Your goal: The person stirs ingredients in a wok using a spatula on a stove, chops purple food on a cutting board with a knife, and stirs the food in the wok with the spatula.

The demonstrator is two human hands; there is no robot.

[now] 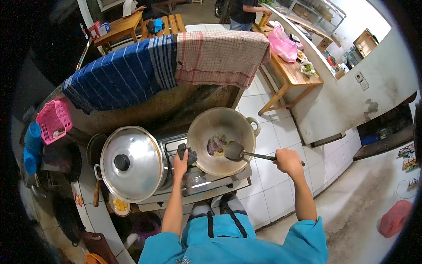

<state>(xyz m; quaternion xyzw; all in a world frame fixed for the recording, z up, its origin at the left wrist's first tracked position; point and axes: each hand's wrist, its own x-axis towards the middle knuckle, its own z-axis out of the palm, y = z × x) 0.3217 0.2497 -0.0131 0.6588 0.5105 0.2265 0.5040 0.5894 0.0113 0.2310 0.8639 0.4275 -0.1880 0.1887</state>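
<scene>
My right hand is closed round the handle of a dark spatula, whose blade rests inside the wok. Beside the blade, a small heap of dark purplish and greenish food lies at the bottom. At the wok's left rim my left hand grips a dark folded cloth; the wok's handle on that side is hidden. The wok sits on the right side of a gas stove. To its left stands a large pot with a shiny lid and black knob.
A blue striped cloth and a checked cloth hang over the partition behind the stove. A bowl of yellow pieces stands at the lower left, near a pink basket. Another person stands by the wooden table.
</scene>
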